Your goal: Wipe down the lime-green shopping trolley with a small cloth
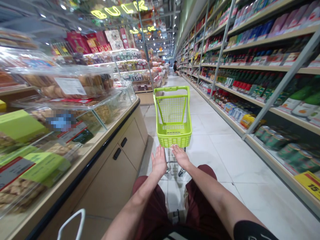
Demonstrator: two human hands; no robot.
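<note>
Shelving [270,68] at right holds bottles [297,101] and cans [297,155]; the left counter [105,180] bears clear snack packs [70,86]. Straight ahead — the green cart [175,140], left hand [159,161] and right hand [181,156] uncurled at its near edge, contact unclear.

Supermarket aisle [210,146], stocked shelves [262,68], price tag [309,184], BULK sign [119,10], shopping cart [174,140]

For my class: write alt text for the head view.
A person's open left hand and right hand reach toward a lime-green shopping cart in a supermarket aisle; contact is unclear. Bottles and cans line right-hand shelves; packaged food covers a left-hand counter.
</note>
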